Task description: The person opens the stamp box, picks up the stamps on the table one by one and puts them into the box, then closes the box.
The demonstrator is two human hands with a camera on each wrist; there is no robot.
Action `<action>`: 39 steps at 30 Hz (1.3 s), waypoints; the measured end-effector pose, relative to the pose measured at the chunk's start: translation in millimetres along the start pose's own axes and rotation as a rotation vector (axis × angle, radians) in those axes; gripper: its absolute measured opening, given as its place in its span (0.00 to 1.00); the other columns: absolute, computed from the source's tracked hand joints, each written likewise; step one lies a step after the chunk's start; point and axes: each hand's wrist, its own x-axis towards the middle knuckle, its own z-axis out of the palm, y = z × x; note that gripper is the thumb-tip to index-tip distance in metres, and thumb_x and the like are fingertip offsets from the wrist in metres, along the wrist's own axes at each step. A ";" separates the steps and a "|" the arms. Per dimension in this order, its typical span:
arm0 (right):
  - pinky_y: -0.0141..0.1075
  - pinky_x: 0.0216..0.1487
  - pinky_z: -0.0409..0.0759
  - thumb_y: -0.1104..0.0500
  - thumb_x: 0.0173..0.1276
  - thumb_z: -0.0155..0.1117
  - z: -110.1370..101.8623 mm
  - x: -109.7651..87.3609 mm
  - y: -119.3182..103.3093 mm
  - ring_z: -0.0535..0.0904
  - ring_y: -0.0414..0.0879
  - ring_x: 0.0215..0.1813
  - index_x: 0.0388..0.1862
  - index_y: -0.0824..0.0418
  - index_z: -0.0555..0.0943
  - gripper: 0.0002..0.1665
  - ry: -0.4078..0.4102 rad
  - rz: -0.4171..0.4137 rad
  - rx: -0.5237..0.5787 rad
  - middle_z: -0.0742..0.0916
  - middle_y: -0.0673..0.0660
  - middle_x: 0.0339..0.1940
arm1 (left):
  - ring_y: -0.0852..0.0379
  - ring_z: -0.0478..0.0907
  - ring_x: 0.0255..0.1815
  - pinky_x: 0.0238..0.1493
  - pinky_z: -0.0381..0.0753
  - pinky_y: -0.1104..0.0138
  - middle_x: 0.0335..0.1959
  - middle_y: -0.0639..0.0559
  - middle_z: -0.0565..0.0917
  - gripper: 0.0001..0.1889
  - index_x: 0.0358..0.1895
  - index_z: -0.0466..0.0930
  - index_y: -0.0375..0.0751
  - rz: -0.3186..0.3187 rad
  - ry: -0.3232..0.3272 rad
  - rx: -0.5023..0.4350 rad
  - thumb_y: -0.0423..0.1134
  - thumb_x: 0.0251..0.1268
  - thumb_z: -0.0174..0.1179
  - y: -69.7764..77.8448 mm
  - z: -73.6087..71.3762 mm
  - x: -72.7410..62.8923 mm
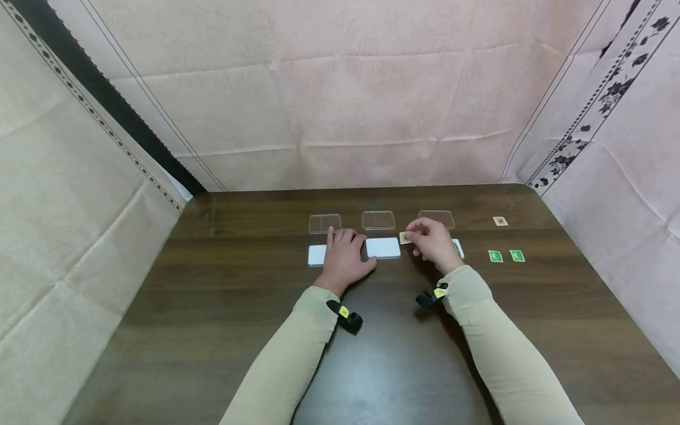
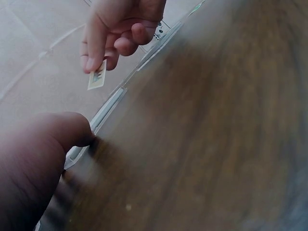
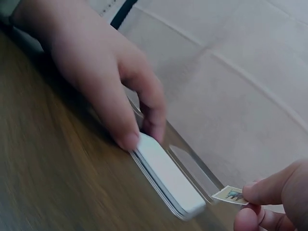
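Note:
My right hand pinches a small postage stamp by its edge, between thumb and fingertip. The stamp has a pale border and a dark picture, and it is held just right of the middle flat white box. At that box's left end, my left hand has its thumb on the near edge and its fingers at the far side. Under the left hand a second white box is partly covered. A third box shows only in part beyond the right hand.
Behind the boxes lie clear plastic lids, one at left, one in the middle and one at right. Farther right are a pale stamp and two green stamps, one left, one right. Cloth hangs behind the brown table.

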 end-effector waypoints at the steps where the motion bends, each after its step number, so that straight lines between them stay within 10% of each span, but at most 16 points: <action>1: 0.36 0.20 0.77 0.56 0.75 0.62 3.2 -0.4 -1.7 0.80 0.50 0.24 0.48 0.58 0.80 0.08 -0.003 -0.006 -0.006 0.83 0.63 0.34 | 0.47 0.66 0.69 0.79 0.39 0.44 0.61 0.49 0.76 0.33 0.62 0.81 0.49 -0.001 0.001 -0.003 0.67 0.62 0.56 0.1 -0.4 0.1; 16: 0.38 0.20 0.78 0.56 0.71 0.68 49.0 -0.4 -21.8 0.80 0.48 0.21 0.44 0.56 0.85 0.07 -0.044 -0.055 -0.061 0.86 0.56 0.29 | 0.48 0.66 0.68 0.78 0.40 0.43 0.60 0.49 0.77 0.32 0.60 0.82 0.49 -0.001 0.016 -0.017 0.66 0.61 0.58 -0.5 -2.9 1.1; 39: 0.43 0.31 0.79 0.53 0.68 0.70 71.6 -1.7 -27.1 0.81 0.47 0.30 0.40 0.55 0.86 0.08 0.107 -0.147 -0.343 0.88 0.51 0.32 | 0.49 0.64 0.70 0.79 0.38 0.45 0.60 0.50 0.76 0.31 0.61 0.80 0.50 0.007 -0.002 0.001 0.65 0.62 0.59 1.1 -2.4 -0.8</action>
